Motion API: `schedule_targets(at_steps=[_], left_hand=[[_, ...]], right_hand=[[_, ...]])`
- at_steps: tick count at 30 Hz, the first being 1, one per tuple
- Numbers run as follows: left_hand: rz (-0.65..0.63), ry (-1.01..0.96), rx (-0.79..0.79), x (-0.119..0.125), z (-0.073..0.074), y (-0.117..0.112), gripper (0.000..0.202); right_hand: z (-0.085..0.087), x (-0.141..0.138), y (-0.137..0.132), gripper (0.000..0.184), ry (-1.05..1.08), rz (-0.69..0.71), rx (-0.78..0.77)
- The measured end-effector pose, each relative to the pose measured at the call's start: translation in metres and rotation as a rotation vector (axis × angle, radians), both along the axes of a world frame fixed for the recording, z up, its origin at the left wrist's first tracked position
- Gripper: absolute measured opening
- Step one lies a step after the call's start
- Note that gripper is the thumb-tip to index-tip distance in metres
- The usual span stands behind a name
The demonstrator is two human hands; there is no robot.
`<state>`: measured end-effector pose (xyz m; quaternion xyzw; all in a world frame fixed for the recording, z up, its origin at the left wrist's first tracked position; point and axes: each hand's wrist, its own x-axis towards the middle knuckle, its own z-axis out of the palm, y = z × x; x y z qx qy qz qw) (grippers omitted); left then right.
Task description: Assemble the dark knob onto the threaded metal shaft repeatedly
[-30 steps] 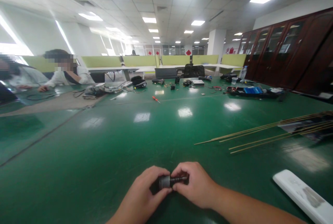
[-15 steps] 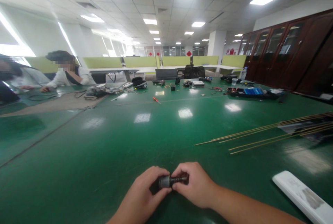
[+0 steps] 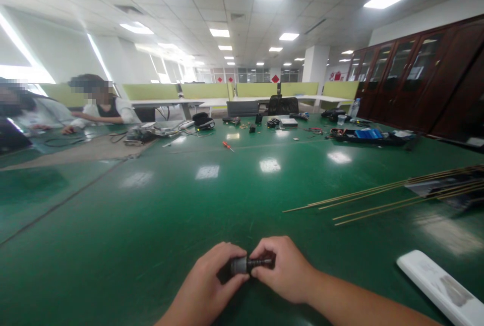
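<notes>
Near the bottom middle, both hands hold a small cylindrical part with a ribbed shaft [image 3: 239, 265]. It lies sideways, its grey body to the left and its dark, spring-like or threaded shaft to the right; I cannot tell which. My left hand [image 3: 214, 275] pinches the grey body between thumb and fingers. My right hand [image 3: 285, 268] closes its thumb and forefinger around the shaft, close to where it meets the body. The fingertips of the two hands almost touch. My palms and fingers hide the far ends of the part.
The green table [image 3: 170, 205] carries a white bar-shaped object [image 3: 434, 283] at right and thin golden rods [image 3: 378, 189] behind it. Farther back lie an orange-handled screwdriver [image 3: 228, 146], a black tray [image 3: 372, 137] and assorted electronics. Two people sit at the far left.
My hands and the part keep almost the same pose. At far left, one person's arm has shifted from near the face down toward the table. The whole view has moved very slightly.
</notes>
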<state>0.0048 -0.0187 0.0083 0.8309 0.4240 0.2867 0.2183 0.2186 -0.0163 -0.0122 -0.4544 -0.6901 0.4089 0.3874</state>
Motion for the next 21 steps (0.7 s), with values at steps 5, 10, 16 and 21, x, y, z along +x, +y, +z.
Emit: schedule_targets(at_steps=[5,10,16,21], left_hand=[[0.006,-0.004,0.013,0.0006,0.0015,-0.001,0.018],[0.004,-0.001,0.016,0.0,0.0006,-0.0004,0.018],[0.013,0.001,-0.001,-0.0026,0.0004,0.0009,0.018],[0.008,0.01,-0.016,-0.0024,0.0028,0.0003,0.017]], right_hand=[[-0.0012,-0.0007,0.0001,0.019,0.005,-0.011,-0.002],[-0.001,-0.0002,0.0006,0.018,-0.002,-0.007,-0.011],[0.001,0.0011,0.0004,0.017,-0.011,-0.015,0.016],[0.0008,0.0003,-0.0006,0.017,0.002,-0.011,0.013]])
